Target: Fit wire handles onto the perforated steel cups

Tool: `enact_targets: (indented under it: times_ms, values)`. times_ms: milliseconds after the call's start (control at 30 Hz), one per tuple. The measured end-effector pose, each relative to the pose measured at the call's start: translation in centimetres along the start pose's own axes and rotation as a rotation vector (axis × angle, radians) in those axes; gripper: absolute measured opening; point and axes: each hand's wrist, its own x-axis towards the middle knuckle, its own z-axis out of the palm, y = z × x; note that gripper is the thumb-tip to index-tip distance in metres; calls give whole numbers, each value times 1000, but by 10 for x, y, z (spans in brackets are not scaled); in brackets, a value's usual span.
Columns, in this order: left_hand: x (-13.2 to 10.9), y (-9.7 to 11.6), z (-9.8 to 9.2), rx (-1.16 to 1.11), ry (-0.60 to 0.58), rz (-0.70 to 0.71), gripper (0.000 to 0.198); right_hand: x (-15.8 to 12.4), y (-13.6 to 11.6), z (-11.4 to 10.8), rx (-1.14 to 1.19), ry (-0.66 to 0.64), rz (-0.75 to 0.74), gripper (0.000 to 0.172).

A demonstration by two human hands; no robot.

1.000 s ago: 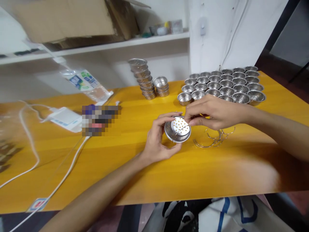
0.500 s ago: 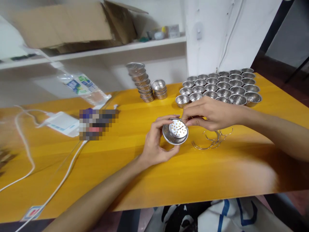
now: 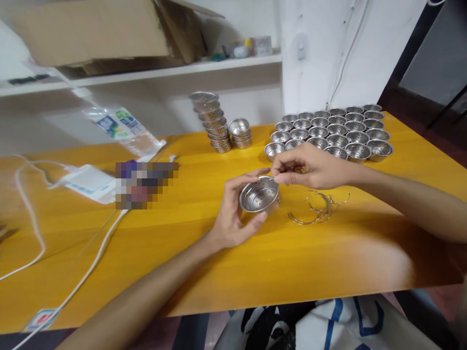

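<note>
You worked over the yellow surface [image 3: 182,265] with a perforated metal cup [image 3: 260,194] between your two hands, its mouth facing up and slightly tilted, just beside a loose tangle of curved wires [image 3: 324,210]. The work appeared to be partway along: this cup was in hand rather than set down, and several wires lay loose within reach. Behind your right wrist, rows of cups [image 3: 337,129] stood close together, mouths up, while a taller stack [image 3: 215,121] and a shorter stack [image 3: 240,133] rose near the back edge; which of these were finished and which were left could not be told. Your left hand [image 3: 230,211] gripped the cup from the side, fingers along the far rim and thumb low at the near wall, the forearm slanting up from the lower left. Your right hand [image 3: 308,166] arched over from the opposite side, palm down and fingers curled, thumb and forefinger drawn together at the rim; whether they pinched metal or a wire end was too small to tell.
</note>
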Motion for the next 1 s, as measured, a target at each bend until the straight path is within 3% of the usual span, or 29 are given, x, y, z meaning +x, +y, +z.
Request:
enact_targets:
  times_ms: [100,233,367,500,733,1000]
  values:
    - [3,2,-4,-50,-13,-88,56,1,7,6,148,35,75,33]
    - [5,2,-7,-154,31,-167,64,2,12,10,258,47,115,31]
    - [4,-2,-7,-412,47,-329,68,2,15,14,351,-15,151,30]
    - [5,-3,-6,-673,5,-498,66,4,11,25,540,12,182,42]
    - [8,3,-5,-794,-54,-572,71,4,4,36,613,-128,121,31]
    - [11,4,8,-791,-21,-614,69,1,12,51,784,-42,266,42]
